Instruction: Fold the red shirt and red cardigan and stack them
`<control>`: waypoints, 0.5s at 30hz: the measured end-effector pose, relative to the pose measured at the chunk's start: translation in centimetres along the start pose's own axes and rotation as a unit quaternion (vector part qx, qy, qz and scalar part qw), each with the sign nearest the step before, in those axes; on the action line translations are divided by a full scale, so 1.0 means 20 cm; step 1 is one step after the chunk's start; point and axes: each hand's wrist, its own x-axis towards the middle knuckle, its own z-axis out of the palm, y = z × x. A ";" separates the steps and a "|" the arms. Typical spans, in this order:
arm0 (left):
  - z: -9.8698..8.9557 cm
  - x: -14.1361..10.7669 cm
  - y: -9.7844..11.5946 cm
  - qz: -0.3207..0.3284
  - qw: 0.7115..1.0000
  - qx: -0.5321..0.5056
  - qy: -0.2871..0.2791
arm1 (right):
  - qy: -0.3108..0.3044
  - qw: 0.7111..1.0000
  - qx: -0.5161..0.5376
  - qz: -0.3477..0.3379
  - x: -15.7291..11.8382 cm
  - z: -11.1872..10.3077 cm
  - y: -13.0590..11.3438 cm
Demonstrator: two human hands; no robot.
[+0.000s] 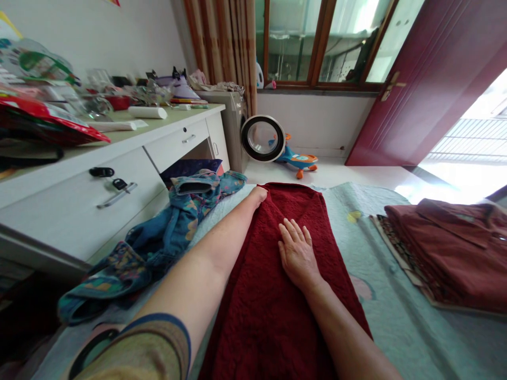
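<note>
A dark red quilted garment (273,295), probably trousers folded lengthwise, lies spread out on the light blue bed cover (400,316). At its far left corner my left hand (260,196) is closed on the edge, its fingers partly hidden by the fabric. My right hand (297,252) rests flat on the upper middle of the garment, palm down and fingers stretched out. Near my left arm lies a crumpled pair of blue floral jeans (170,227). To the right sits a stack of folded clothes with a reddish-brown shirt (451,248) on top.
A white desk (119,145) with drawers and clutter on top runs along the left. Beyond it stands a washing machine (233,113) with its round door (263,138) swung out. A blue and orange ride-on toy (299,159) is on the floor. At the right, a red door (396,100) stands ajar.
</note>
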 end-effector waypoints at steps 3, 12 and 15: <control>0.00 0.03 0.00 0.003 0.999 0.050 0.014 | -0.045 0.999 -0.002 -0.001 0.00 0.00 0.00; 0.03 0.11 -0.02 0.028 0.986 0.151 0.069 | -0.111 0.994 -0.003 -0.007 -0.01 -0.01 -0.01; 0.04 0.10 -0.06 0.047 0.983 0.159 0.078 | -0.122 0.993 -0.008 -0.004 -0.01 -0.01 -0.01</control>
